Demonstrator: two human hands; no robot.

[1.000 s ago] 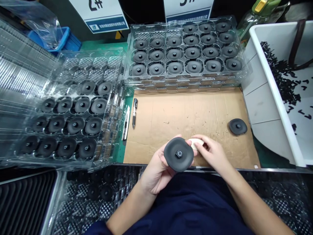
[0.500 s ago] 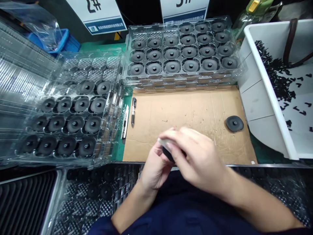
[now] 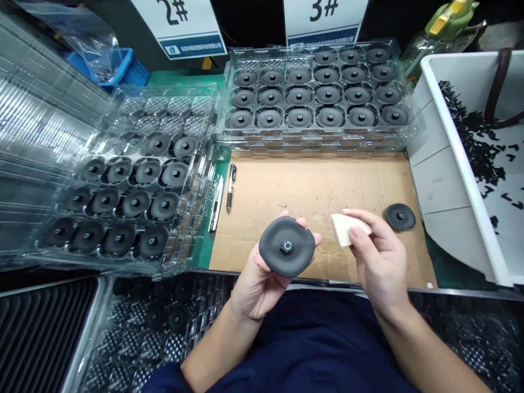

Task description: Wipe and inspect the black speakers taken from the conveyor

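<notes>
My left hand holds a black, rounded disc with a short central stud by its edge, its studded face turned up toward me. Between the thumb and fingers of my right hand is a white sponge-like pad, apart from the disc. A second black disc lies on the cardboard sheet, just beyond my right hand. More such discs sit in the pockets of a clear plastic tray at the back and another clear tray on the left.
At the right stands a white bin with many small black pieces inside. A pen and a utility knife lie along the cardboard's left side. Behind the left tray is a blue basket; a green-lidded bottle stands at the back right.
My hands have moved apart. The right hand has drawn the white pad away to the right, and the disc in my left hand now faces up in full view.
</notes>
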